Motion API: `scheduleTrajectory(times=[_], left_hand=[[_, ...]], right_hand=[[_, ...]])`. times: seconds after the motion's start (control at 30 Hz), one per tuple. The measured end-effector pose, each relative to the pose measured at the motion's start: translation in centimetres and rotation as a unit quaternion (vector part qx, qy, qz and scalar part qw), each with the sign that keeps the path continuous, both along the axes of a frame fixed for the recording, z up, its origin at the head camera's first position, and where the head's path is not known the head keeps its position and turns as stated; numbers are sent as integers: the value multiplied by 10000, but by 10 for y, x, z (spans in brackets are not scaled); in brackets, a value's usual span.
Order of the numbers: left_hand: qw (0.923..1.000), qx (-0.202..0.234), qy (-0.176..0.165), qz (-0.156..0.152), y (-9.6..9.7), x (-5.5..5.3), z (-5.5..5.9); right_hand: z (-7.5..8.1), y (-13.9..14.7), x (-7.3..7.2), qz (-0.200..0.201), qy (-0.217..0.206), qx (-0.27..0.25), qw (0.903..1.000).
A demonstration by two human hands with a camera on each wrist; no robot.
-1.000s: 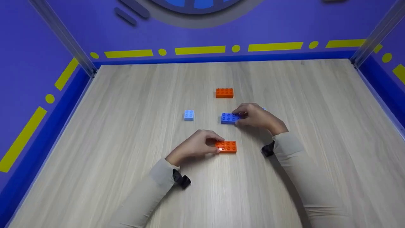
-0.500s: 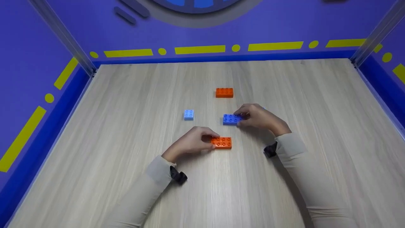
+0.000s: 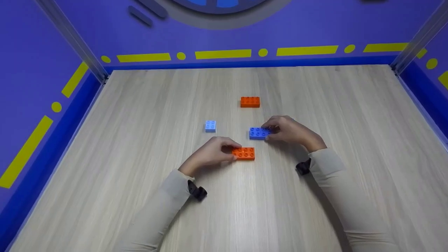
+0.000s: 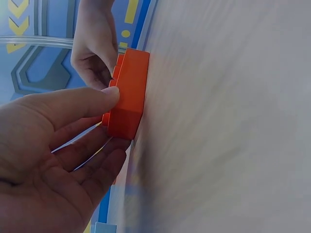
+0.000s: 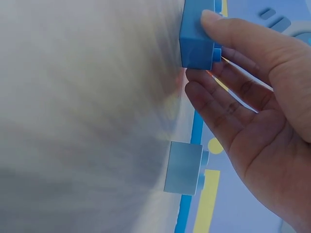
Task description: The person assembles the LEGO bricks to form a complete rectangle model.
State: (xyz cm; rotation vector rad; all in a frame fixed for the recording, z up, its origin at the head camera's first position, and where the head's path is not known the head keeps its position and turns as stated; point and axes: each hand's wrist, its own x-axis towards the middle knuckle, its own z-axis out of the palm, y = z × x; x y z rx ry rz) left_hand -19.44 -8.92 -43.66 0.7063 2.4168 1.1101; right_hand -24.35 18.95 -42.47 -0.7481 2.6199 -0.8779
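Note:
My left hand (image 3: pixel 211 153) pinches an orange eight-stud toy brick (image 3: pixel 246 154) by its left end, thumb on the near side. In the left wrist view that orange brick (image 4: pixel 130 92) is low over the table, studs facing away from the tabletop. Slightly farther back and to the right, my right hand (image 3: pixel 291 131) pinches a blue eight-stud brick (image 3: pixel 257 133) by its right end. The right wrist view shows my thumb against the side of the blue brick (image 5: pixel 197 39). A small gap separates the two held bricks, the blue one behind the orange.
A light blue four-stud brick (image 3: pixel 210 126) stands left of the blue one. Another orange brick (image 3: pixel 250 102) lies farther back. Beyond my right hand, the right wrist view has a second light blue brick (image 5: pixel 183 168). Purple-blue walls (image 3: pixel 224 42) bound the wood-grain table (image 3: pixel 147 115).
My left hand has moved the orange brick away from me and a little left. My right hand has shifted the blue brick slightly right and nearer, so the two bricks are closer together.

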Motion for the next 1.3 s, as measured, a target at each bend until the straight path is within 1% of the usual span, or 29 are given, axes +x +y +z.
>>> scheduleTrajectory(times=[0.23,0.53,0.73,0.97,1.3], left_hand=[[10000,39,32,79,-2,-4,-1],[9998,40,166,131,-2,-7,-3],[9996,22,74,284,-1,-8,-3],[9990,-3,-31,445,-1,-9,-5],[9977,48,-39,670,2,-11,-7]], right_hand=[[-1,4,1,59,41,11,10000],[-2,6,3,119,36,37,9999],[-2,9,6,154,10,115,9998],[-4,12,8,147,-48,51,9999],[-2,13,11,238,-89,43,9997]])
